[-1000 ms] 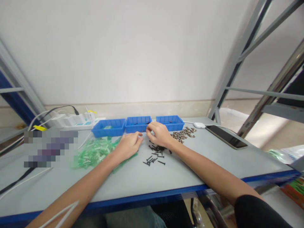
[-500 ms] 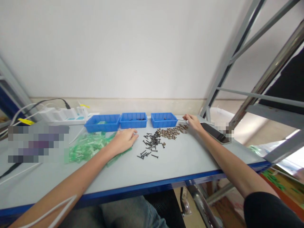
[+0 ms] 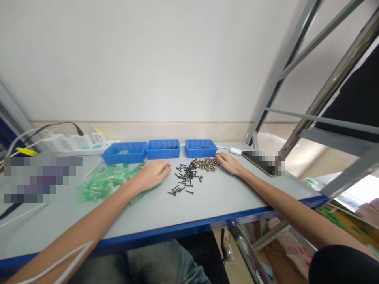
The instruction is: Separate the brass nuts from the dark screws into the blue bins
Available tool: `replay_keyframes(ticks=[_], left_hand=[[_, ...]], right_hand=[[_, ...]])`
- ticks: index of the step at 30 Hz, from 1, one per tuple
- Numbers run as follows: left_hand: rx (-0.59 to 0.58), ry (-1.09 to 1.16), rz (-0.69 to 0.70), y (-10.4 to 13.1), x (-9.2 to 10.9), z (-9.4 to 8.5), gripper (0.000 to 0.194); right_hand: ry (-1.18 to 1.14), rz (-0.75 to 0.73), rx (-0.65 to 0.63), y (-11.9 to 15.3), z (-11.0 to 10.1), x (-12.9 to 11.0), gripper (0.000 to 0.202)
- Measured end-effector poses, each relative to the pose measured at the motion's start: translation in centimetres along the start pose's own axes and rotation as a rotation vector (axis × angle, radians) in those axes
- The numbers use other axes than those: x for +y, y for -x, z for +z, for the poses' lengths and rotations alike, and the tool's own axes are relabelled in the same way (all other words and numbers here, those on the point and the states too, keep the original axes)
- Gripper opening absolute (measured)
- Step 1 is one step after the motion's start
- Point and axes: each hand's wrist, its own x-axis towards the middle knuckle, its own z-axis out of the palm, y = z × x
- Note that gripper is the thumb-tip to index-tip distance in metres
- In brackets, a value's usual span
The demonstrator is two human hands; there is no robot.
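On the grey table (image 3: pixel 219 197), the loosely curled right hand (image 3: pixel 229 163) has swung in to three o'clock of the shiny fasteners (image 3: pixel 207 164), putting them within reach, its hold unclear; the half-open, seemingly empty left hand (image 3: pixel 154 173) stays at nine o'clock of the black screws (image 3: pixel 189 172).

Over there, a power strip (image 3: pixel 89 150) sits by the wall (image 3: pixel 166 79) | phone (image 3: pixel 259 162) on the desk (image 3: pixel 225 197), white case (image 3: pixel 235 151) just beside | grey metal frame (image 3: pixel 271 88) rightward
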Motion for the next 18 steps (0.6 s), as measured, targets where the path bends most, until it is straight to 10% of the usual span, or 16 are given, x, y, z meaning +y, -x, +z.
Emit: replay_keyframes(ticks=[18], left_hand=[[-0.005,0.081,0.128,-3.8,3.2,1.6,0.033]], right_hand=[[-0.007,-0.059,0.127,1.1,2.7,-5.8,0.036]])
